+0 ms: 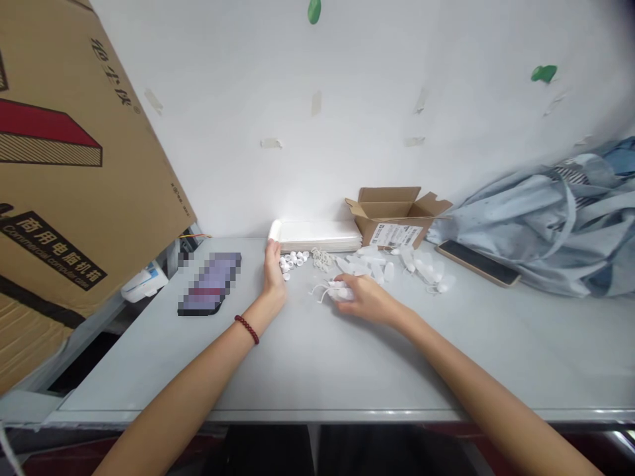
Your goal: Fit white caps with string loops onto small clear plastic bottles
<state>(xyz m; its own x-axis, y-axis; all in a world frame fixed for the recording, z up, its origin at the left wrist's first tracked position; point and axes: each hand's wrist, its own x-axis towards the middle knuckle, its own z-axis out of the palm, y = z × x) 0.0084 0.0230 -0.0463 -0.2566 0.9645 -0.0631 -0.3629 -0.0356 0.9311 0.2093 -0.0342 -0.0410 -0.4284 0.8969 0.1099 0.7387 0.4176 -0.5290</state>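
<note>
My left hand is at the left end of a stack of flat white packets. Its fingers close round a curled white end there; the thumb is hardly visible. Just right of this hand lies a cluster of small white caps. My right hand is closed on translucent white plastic pieces with thin white strings trailing left. Behind it are more loose translucent pieces, and a small heap of white string loops lies between the hands.
An open cardboard box stands against the wall. To the right are a phone and a pale blue cloth bag. A blurred-out phone lies at left, near a large carton. The grey table's front edge runs below my arms.
</note>
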